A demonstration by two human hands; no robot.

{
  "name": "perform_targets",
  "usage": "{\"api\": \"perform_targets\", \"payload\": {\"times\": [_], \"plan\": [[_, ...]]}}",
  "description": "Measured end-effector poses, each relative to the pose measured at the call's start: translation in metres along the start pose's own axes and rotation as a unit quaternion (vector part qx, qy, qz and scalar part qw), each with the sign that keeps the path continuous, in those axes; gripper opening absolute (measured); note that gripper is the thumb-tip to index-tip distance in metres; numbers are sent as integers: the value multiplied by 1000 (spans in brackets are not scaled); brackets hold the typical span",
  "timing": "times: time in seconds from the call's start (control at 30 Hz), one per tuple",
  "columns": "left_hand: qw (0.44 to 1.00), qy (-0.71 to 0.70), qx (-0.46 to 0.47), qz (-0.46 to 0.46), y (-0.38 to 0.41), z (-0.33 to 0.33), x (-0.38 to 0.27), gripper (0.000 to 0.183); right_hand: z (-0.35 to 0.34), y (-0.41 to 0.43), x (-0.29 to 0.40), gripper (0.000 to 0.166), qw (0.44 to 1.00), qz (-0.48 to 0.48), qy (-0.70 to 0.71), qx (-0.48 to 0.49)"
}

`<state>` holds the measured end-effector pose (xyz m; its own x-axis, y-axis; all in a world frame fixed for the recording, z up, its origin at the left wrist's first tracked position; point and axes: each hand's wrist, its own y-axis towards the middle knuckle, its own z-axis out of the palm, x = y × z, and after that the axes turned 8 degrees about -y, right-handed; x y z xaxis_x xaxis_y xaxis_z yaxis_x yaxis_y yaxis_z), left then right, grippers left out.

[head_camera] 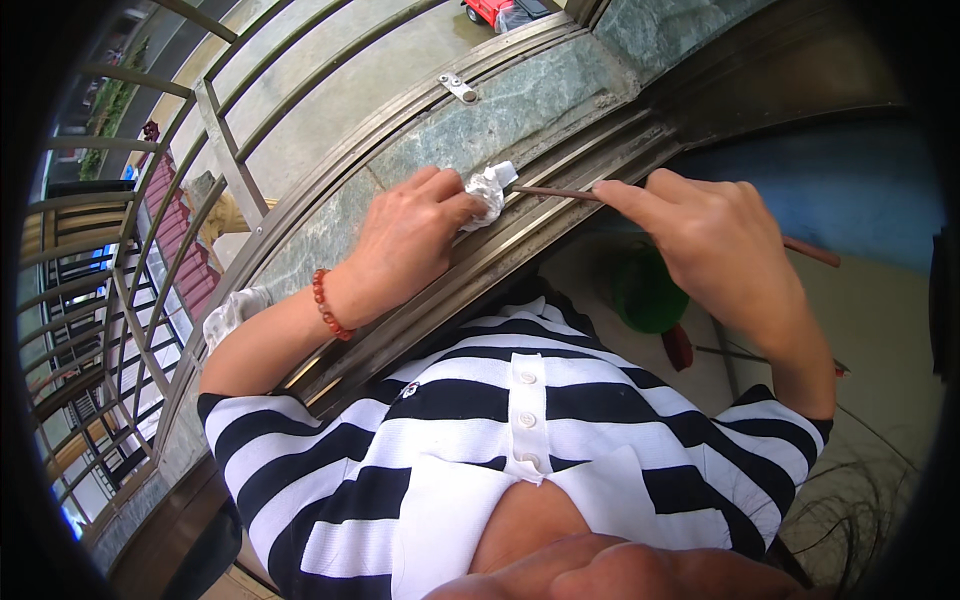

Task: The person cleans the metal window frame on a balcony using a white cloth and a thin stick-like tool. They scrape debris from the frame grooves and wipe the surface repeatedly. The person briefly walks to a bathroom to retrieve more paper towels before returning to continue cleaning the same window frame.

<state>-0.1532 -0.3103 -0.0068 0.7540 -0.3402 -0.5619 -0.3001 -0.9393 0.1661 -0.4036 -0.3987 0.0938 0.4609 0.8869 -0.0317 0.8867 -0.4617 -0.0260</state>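
Note:
My left hand (416,232), with a red bead bracelet on its wrist, pinches a crumpled white tissue (489,191) over the metal window track (525,217). A thin brown rod (559,193) is in my right hand (709,232); its tip meets the tissue, and its other end sticks out past the far side of the hand. Whether the tip is under or inside the tissue cannot be told. The track's grooves hold dark dirt. Beside the track runs a grey-green stone sill (465,135).
Curved metal window bars (225,142) stand outside the sill, with a metal bracket (457,87) near the outer rail. Another crumpled white wad (236,311) lies by my left forearm. Below on the tiled floor are a green bucket (651,296) and a red-headed tool (677,348).

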Motion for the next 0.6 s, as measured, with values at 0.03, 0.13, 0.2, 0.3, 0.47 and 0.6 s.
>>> {"api": "perform_targets", "payload": {"times": [0.03, 0.13, 0.2, 0.3, 0.47, 0.6], "plan": [[1000, 1, 5, 5, 2, 2, -1, 28, 3, 3, 1, 23, 1000, -14, -11, -5], [1000, -20, -8, 10, 1, 4, 2, 35, 23, 20, 0, 17, 997, -59, -48, 5], [999, -26, -18, 13, 0, 7, 3, 36, 27, 26, 1, 18, 994, -79, -78, 15], [998, -34, -44, 25, 4, 12, 2, 32, 22, 31, 6, 20, 986, -85, -141, 34], [995, -16, -100, 19, 10, 23, 6, 19, 23, 33, 9, 15, 975, -96, -198, 29], [997, 14, -74, -10, -2, 17, 2, 15, 23, 40, 1, 23, 965, -160, -199, 62]]}}
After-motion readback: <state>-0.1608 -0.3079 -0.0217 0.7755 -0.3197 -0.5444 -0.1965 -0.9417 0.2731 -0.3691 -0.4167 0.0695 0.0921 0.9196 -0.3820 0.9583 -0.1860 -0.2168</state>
